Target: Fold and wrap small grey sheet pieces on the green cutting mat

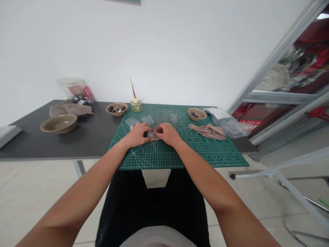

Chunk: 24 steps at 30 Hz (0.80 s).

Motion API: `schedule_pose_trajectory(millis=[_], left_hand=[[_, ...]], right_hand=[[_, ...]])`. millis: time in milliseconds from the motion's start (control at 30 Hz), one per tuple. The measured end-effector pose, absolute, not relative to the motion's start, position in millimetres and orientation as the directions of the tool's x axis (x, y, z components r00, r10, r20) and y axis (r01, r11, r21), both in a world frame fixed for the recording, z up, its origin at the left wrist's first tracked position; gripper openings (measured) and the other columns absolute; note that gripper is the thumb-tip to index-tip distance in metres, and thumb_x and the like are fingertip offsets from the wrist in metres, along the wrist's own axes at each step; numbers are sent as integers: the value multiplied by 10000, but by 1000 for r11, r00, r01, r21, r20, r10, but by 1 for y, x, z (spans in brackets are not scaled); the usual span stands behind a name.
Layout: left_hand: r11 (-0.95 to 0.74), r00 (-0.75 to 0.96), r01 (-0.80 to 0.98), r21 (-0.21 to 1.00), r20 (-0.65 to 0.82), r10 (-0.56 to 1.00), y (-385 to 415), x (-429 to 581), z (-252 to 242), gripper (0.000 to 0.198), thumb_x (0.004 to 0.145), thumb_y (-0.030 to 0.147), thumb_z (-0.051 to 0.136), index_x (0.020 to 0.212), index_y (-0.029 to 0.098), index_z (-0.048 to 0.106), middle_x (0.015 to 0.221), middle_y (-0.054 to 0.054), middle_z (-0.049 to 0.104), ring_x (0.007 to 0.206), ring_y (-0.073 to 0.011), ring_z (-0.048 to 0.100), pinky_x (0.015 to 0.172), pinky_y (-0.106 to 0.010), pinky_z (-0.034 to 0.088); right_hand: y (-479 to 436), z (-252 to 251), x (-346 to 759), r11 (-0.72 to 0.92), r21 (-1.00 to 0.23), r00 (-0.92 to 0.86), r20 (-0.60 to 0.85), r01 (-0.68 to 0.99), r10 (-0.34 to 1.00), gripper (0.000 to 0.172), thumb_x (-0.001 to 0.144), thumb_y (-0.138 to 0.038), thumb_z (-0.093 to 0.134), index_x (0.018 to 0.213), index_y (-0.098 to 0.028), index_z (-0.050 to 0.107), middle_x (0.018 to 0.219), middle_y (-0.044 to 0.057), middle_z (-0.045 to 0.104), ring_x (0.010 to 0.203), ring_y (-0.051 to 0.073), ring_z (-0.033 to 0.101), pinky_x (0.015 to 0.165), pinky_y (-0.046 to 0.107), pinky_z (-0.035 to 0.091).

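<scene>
Both hands meet over the green cutting mat (180,154) near its middle. My left hand (138,134) pinches the left side of a small greyish, see-through plastic piece (153,136), which looks like a little bag. The fingertips of my right hand (169,133) close on its right side; whether they also hold something small I cannot make out. Just beyond my left hand lie two flat translucent squares (147,120). A third clear square (173,118) rests beyond my right hand, with something faint on or in it.
Behind stand a bowl of dark and pale stones (117,109), a glue jar with brush (136,104) and a smaller bowl (197,114). To the right are a brown cloth (209,131) and plastic bag (226,121). Leftward sit a larger bowl (59,124), another cloth (68,109) and clear container (77,91).
</scene>
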<state>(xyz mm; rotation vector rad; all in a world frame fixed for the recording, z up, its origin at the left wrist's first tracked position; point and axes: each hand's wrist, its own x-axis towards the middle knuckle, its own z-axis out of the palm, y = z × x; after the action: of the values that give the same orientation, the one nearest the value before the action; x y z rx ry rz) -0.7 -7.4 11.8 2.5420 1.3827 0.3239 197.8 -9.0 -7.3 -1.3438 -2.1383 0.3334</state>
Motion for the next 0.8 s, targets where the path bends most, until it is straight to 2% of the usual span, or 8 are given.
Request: schedule_pose_trajectory(millis=[100, 233, 400, 500, 633, 800], left_hand=[[-517, 522, 797, 313, 74, 849, -7, -1, 13, 482, 794, 544, 621, 1180, 259, 669, 1114, -84, 575, 1053, -326, 455, 830, -442, 333], [-515, 519, 797, 315, 78, 851, -6, -1, 12, 466, 788, 536, 633, 1155, 253, 677, 1119, -79, 578, 1056, -323, 453, 821, -433, 326], [-516, 517, 798, 312, 88, 852, -6, -2, 11, 452, 793, 537, 628, 1145, 258, 678, 1098, -76, 582, 1043, -313, 452, 828, -427, 317], [-517, 519, 794, 318, 87, 850, -7, -1, 12, 458, 790, 553, 630, 1147, 270, 678, 1109, -75, 581, 1046, -314, 448, 839, -428, 313], [-509, 511, 799, 321, 84, 855, -8, -1, 12, 470, 794, 556, 621, 1163, 269, 673, 1136, -79, 581, 1056, -320, 442, 842, -426, 312], [-523, 520, 794, 310, 99, 848, -6, -2, 10, 445, 801, 519, 619, 1154, 252, 671, 1121, -81, 586, 1051, -317, 451, 831, -426, 319]], right_hand=[[-10, -7, 199, 424, -488, -278, 344, 763, 897, 118, 755, -223, 710, 728, -173, 607, 777, 22, 617, 794, 172, 505, 748, 294, 374], [-14, -7, 199, 482, -467, -348, 347, 741, 871, 190, 724, -277, 753, 714, -180, 590, 761, 11, 606, 768, 162, 500, 704, 283, 365], [-13, -10, 198, 600, -432, -473, 371, 674, 799, 165, 812, -302, 712, 764, -182, 609, 826, 25, 631, 850, 173, 518, 782, 296, 384], [-11, -10, 197, 548, -419, -408, 380, 724, 830, 129, 842, -278, 674, 792, -183, 603, 854, 36, 620, 869, 182, 510, 795, 305, 385], [-11, -9, 197, 468, -401, -320, 384, 787, 866, 159, 785, -250, 696, 739, -188, 558, 809, 28, 581, 820, 184, 489, 742, 299, 377], [-13, -9, 198, 599, -444, -475, 367, 667, 800, 198, 771, -281, 729, 733, -192, 557, 792, 6, 587, 816, 166, 502, 746, 281, 379]])
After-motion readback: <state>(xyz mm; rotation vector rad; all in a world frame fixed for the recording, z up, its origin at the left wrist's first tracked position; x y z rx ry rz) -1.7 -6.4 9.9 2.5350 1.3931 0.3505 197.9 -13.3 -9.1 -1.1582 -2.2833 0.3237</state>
